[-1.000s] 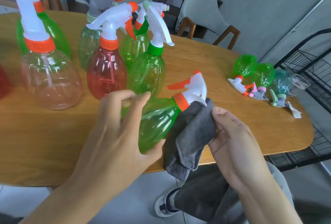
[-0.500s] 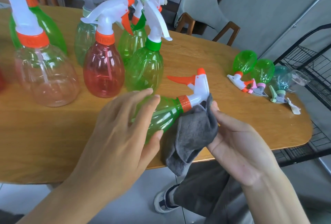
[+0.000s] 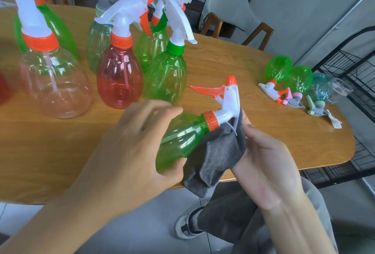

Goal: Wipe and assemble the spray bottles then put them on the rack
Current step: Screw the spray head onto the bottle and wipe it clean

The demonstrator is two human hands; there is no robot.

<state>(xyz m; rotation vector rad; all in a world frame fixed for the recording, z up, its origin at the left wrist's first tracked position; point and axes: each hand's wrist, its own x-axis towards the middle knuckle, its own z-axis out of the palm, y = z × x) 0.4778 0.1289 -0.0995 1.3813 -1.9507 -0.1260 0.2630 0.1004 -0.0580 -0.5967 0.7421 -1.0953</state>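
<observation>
Basically wiping step, judging by the pose. Left hand [image 3: 129,148] wraps its fingers [image 3: 162,109] closed around the body of a green spray bottle [image 3: 182,138], holding it tilted above the worktop's [image 3: 60,152] near edge, nozzle end away, likely so the neck is exposed. Right hand [image 3: 261,162] has a grey cloth [image 3: 219,158] pinched shut between thumb and fingers, pressed under the white trigger head [image 3: 227,107] and orange collar [image 3: 210,120]; loose cloth hangs off the edge. Further back, assembled bottles stand upright toward the far-left side, red bottle [image 3: 118,77] among them, probably done. Near the right edge lie smaller bottles [image 3: 288,73] on their sides, probably waiting. Rack [image 3: 355,67] stands beyond the right edge.
</observation>
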